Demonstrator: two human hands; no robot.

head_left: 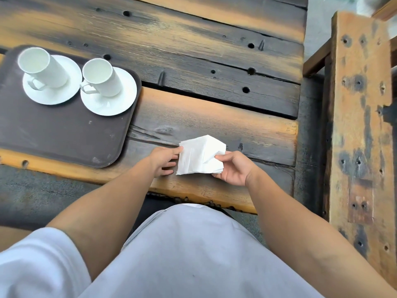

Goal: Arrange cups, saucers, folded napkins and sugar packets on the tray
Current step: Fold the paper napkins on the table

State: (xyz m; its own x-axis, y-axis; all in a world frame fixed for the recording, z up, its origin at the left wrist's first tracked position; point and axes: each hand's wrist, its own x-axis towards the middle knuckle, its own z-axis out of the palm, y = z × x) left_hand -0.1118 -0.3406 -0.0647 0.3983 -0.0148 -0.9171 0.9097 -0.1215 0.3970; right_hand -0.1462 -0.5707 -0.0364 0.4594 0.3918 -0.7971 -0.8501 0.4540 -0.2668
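The white paper napkin is held just above the surface, right of the tray, apparently for folding. The right hand has its fingers clamped on the lower right edge; the left hand pinches the upper left corner. At the tray's far end stand the left cup on its saucer and the right cup on the second saucer. No sugar packets show. A wooden bench flanks the right.
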